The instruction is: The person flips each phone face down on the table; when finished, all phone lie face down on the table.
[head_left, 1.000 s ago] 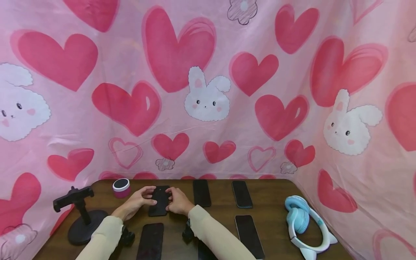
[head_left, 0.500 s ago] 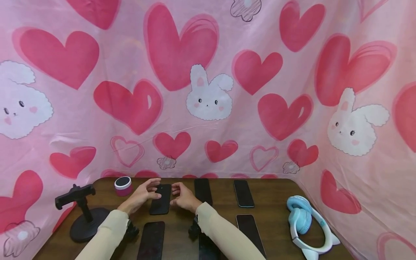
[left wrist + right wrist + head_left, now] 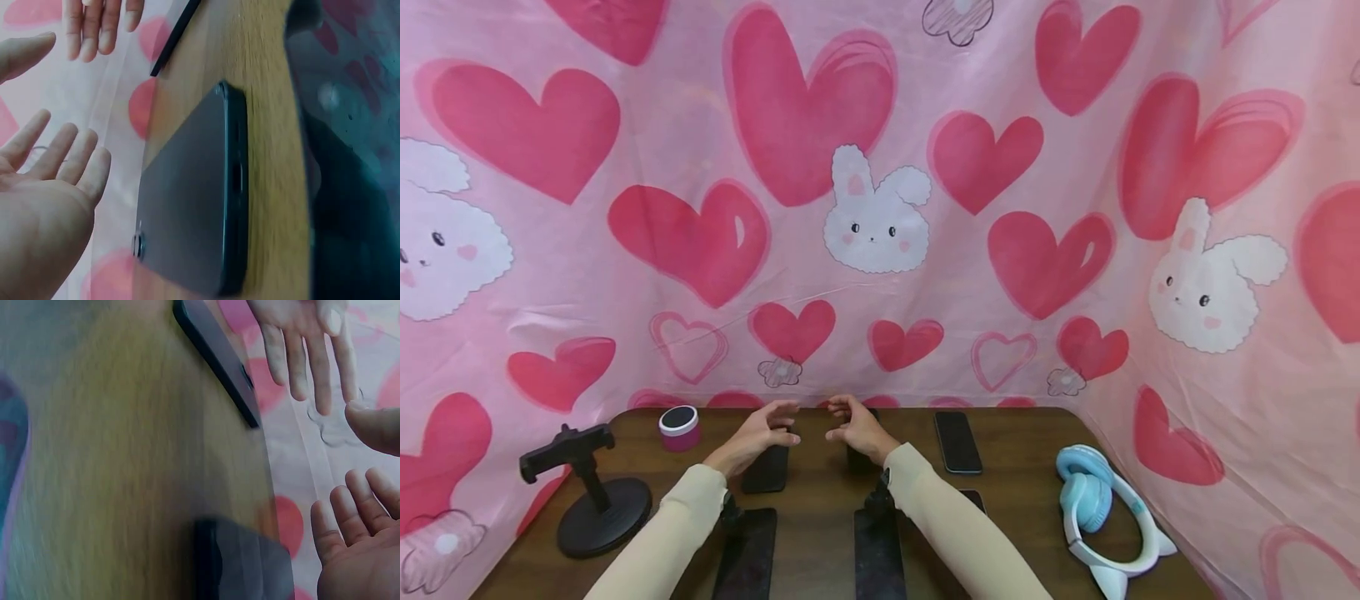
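My left hand (image 3: 758,437) hovers over the back-left phone (image 3: 765,472), its fingers apart and holding nothing. That phone (image 3: 187,194) lies face down, with a camera bump at one corner. My right hand (image 3: 862,428) is raised above the back-middle phone (image 3: 859,463), which it mostly hides. In the right wrist view, both the left hand (image 3: 306,353) and the right hand (image 3: 365,531) have loosely extended fingers with nothing between them. Nearer to me lie a front-left phone (image 3: 747,554) and a front-middle phone (image 3: 880,557), each partly covered by wrist gear.
At right lie a back-right phone (image 3: 958,442), a front-right phone (image 3: 974,499) mostly behind the sleeve, and blue-white headphones (image 3: 1093,500). A black phone stand (image 3: 593,500) and pink round jar (image 3: 680,429) stand at left on the brown table (image 3: 820,525). A curtain hangs behind.
Both hands have left the back-left phone. They have lifted and shifted right, the right hand now over the back-middle phone. The phones look still.
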Demonstrator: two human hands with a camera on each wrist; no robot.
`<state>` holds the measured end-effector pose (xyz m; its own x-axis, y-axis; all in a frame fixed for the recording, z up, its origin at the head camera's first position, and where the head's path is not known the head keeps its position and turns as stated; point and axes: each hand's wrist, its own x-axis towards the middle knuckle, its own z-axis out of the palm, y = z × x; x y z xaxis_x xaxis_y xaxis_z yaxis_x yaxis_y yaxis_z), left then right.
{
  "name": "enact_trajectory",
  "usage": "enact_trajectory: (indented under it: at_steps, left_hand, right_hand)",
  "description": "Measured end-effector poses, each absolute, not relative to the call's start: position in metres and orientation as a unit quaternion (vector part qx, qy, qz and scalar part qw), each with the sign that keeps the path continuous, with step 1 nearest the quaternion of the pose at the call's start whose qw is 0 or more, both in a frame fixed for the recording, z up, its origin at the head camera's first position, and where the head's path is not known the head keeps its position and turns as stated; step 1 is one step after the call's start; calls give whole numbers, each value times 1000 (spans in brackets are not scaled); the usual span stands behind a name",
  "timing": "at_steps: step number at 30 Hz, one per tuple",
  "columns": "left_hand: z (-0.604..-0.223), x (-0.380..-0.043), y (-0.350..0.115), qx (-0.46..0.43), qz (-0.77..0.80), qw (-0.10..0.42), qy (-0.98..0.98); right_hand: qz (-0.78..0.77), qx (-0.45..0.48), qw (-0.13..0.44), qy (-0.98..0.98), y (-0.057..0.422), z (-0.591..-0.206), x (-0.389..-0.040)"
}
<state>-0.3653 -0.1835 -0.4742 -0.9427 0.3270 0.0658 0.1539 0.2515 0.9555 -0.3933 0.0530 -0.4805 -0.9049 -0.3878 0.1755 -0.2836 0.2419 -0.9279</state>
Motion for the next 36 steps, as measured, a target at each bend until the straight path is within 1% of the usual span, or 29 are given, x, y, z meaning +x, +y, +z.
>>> enact_trajectory:
  at_steps: [4, 9, 13, 15, 17, 20, 22, 30, 36]
  left_hand:
    - [-474, -370, -172, 151, 594, 72, 787]
    - [-476, -376, -156, 148, 585, 83, 793]
    - [-475, -380, -141, 137, 571, 84, 805]
    - [-476, -381, -135, 131, 567, 85, 809]
    - [-477, -382, -129, 123, 570, 86, 808]
    - [-482, -384, -121, 120, 577, 91, 803]
    - [-485, -386, -115, 118, 576, 93, 803]
    - [-497, -387, -101, 110, 585, 108, 796]
    - [-502, -387, -98, 105, 601, 108, 785]
  right_hand:
    - [-594, -207, 41, 777, 68, -479, -398]
    - [-604, -200, 29, 771, 89, -481, -406]
    - [-611, -189, 40, 768, 105, -481, -410]
    - [-609, -186, 46, 770, 112, -473, -404]
    - [-607, -177, 45, 773, 118, -474, -405]
    - [-603, -157, 37, 781, 123, -482, -405]
    - [-603, -139, 34, 784, 125, -495, -411]
    - [-613, -114, 75, 778, 130, -511, -409]
    - [-626, -102, 80, 769, 132, -515, -410]
